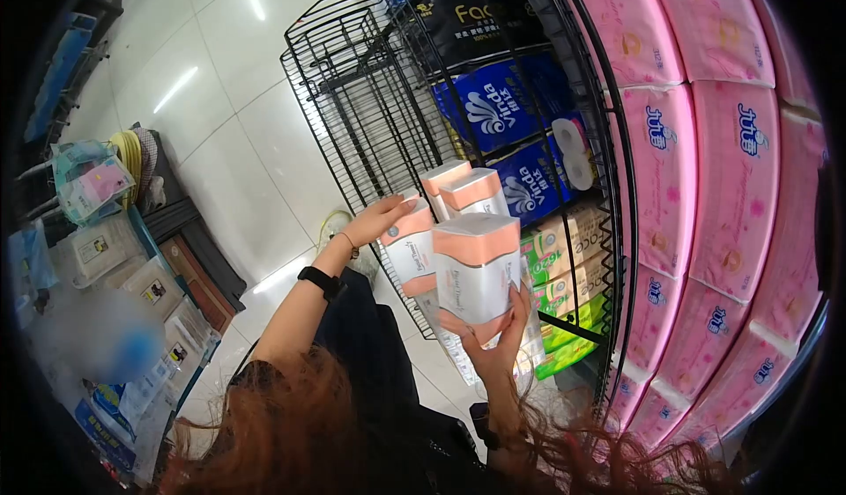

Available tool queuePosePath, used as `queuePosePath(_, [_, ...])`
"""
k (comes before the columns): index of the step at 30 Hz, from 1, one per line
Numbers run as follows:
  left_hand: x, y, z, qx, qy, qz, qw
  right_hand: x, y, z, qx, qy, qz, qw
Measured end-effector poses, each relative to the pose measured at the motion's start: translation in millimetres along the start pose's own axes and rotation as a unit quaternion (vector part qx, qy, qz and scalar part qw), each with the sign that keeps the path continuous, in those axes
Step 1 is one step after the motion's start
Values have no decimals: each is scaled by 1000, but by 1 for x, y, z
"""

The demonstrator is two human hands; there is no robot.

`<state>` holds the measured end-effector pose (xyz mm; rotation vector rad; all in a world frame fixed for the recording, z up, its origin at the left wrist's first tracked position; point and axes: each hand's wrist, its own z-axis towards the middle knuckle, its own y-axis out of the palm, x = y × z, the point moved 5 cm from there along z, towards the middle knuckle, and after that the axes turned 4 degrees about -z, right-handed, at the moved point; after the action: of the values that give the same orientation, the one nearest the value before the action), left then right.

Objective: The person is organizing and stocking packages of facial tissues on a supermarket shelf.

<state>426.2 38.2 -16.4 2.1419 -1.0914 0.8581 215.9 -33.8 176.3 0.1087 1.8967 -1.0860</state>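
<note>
My right hand (pixel 498 341) grips a white and peach tissue pack (pixel 476 270) from below, its fingers wrapped round the lower end and side. My left hand (pixel 381 220) has its fingers over the upper end of a second pack of the same kind (pixel 411 257), just left of the first. Behind these two, more matching tissue packs (pixel 474 194) stand close together by the wire rack. Clear plastic wrapping (pixel 458 350) shows below the packs. A black watch (pixel 321 284) is on my left wrist.
A black wire rack (pixel 352 81) rises ahead, with blue Vinda packs (pixel 498 99) and green and tan packs (pixel 564 266) on its shelves. Pink tissue packs (pixel 656 178) are stacked at the right. Packaged goods (pixel 145 288) hang or lie at the left, beside the tiled floor (pixel 229 160).
</note>
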Motion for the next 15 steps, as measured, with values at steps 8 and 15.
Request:
queuePosePath(8, [-28, 8, 9, 259, 48, -123, 957, 3, 17, -4, -30, 28, 42, 998])
queuePosePath(15, [-44, 71, -31, 171, 58, -186, 966, -4, 18, 5, -21, 56, 87, 994])
